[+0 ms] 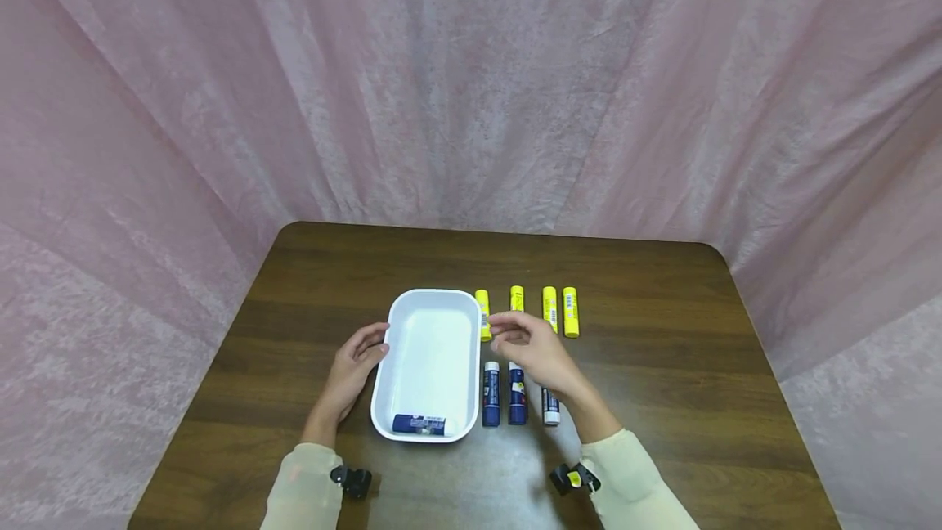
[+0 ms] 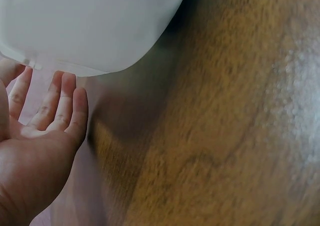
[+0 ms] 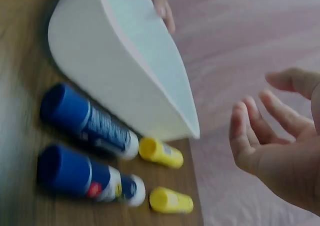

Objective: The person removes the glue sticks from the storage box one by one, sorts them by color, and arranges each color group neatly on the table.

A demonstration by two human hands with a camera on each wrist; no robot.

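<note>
The white tray (image 1: 430, 362) sits at lower centre of the head view on the brown worktop (image 1: 662, 399). The left hand (image 1: 356, 362) rests against the tray's left rim, fingers straight. The right hand (image 1: 533, 348) hovers right of the tray, fingers relaxed and holding nothing. One blue glue stick (image 1: 419, 424) lies inside the tray at its near end. Three blue sticks (image 1: 491, 393) and four yellow sticks (image 1: 570, 312) lie in rows right of the tray. Labels show barcodes; their text is unreadable.
</note>
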